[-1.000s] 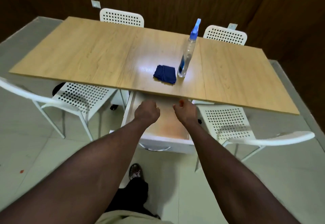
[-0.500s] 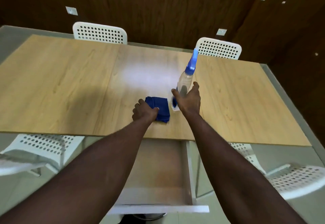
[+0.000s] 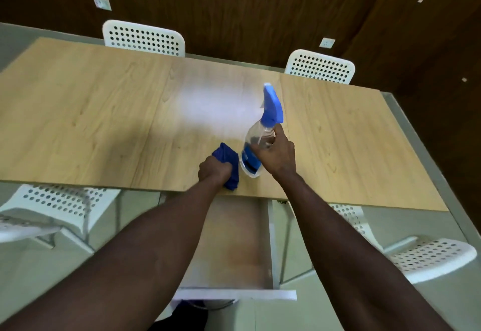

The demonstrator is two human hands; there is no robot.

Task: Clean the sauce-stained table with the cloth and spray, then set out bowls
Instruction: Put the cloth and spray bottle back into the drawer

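A long wooden table point(image 3: 91, 122) fills the view. Near its front edge my left hand point(image 3: 214, 171) grips a dark blue cloth point(image 3: 227, 159), bunched under the fingers on the tabletop. Just to the right, my right hand point(image 3: 277, 155) is wrapped round a clear spray bottle point(image 3: 256, 143) with a blue trigger head and blue label. The bottle is tilted, its base close to the table. No sauce stain or bowls are visible.
An open drawer point(image 3: 234, 247) with a white front sticks out below the table toward me. Two white perforated chairs point(image 3: 143, 36) stand at the far side, and others at the near left point(image 3: 59, 203) and near right point(image 3: 429, 255). Dark wood wall behind.
My hands rose from the drawer to the table. The left hand closed on the cloth and the right hand took hold of the spray bottle, which now tilts. The view moved closer.
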